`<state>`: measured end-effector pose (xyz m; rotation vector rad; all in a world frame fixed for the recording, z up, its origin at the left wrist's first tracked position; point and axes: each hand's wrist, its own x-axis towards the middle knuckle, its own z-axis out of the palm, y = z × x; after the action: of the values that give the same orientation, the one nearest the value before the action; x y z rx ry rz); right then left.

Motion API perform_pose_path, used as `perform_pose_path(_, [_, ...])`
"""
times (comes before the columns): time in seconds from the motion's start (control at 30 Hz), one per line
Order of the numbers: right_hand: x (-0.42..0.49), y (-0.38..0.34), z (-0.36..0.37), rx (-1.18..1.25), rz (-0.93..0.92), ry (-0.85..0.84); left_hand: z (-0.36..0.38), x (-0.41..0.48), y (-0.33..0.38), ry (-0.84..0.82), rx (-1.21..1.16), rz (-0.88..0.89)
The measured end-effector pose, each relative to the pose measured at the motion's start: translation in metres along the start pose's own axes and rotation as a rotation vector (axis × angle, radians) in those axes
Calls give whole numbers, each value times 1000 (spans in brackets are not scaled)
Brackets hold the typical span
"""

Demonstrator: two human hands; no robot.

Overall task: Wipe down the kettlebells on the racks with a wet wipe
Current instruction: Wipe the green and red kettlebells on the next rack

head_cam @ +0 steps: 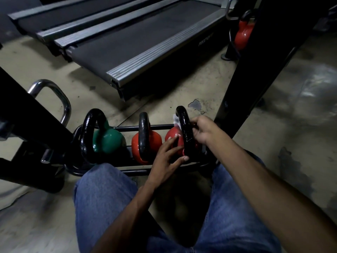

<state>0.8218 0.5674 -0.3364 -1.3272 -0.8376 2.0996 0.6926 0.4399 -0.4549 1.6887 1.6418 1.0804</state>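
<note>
Presently the rightmost red kettlebell [172,138] is being dealt with. It sits at the right end of the low rack [125,128], beside a second red kettlebell [151,141] and a green kettlebell [109,140]. Its black handle [184,125] is grasped by the right hand [203,133], thumb on the near side and fingers curled behind. The wet wipe [175,120] is seen as a white scrap poking out on the far side of the handle, apparently trapped beneath those fingers. The left hand [166,157] is laid against the red body near the foot of the handle, fingers spread and straight, clasping nothing.

The step is judged to be the wiping of the handle. It would be done well if the wipe were wrapped fully round the bar and drawn along the whole arch, down to both roots, rather than rubbed over the top alone. The bell should be steadied by the flat left hand so that it is not rocked against its neighbour. Firm, even pressure is called for, though the handle's surface looks uneven and the wipe could be snagged or torn. Whether the red body has been cleaned cannot be told; a further red kettlebell [243,33] is seen on another stand at the far right
</note>
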Motion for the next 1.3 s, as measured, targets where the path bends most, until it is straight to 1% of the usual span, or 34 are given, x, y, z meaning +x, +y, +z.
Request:
perform_pose_path(0.1, [17,-8,13,151,-12,131,1,0,-1,1,-1,-3])
perform_pose_path(0.13, [21,-10,16,143,-21,175,2,0,-1,0,-4,-1])
perform_pose_path(0.3, [31,-16,21,120,-80,292,0,-1,1,-9,-3,-3])
perform_pose_path(0.37, [40,-16,15,12,-125,392,0,-1,2,-18,-3,-8])
perform_pose_path(0.47, [50,-21,7,-283,-258,546,0,-2,3,-28,-8,-23])
perform_pose_path(0.5, [55,-25,6,-372,-286,564,0,-2,3,-28,-5,-26])
perform_pose_path(0.63, [62,-43,15,-726,-328,427,0,-1,2,-32,-10,-29])
perform_pose_path(0.77, [73,-52,27,-970,-376,345,-1,-2,3,-39,-1,-41])
perform_pose_path(0.87, [76,-59,35,-1211,-358,242,-2,-3,5,-62,0,-53])
perform_pose_path(0.97, [76,-65,47,-1475,-321,146,-2,-3,5,-51,1,-46])
perform_pose_path(1.1, [80,-67,62,-1765,-296,61,-1,-3,4,-36,-6,-36])
perform_pose_path(1.2, [71,-63,73,-1958,-337,-2,0,-2,4,-26,0,-39])
perform_pose_path(1.3, [63,-58,78,-2098,-404,4,0,-1,4,-23,7,-28])
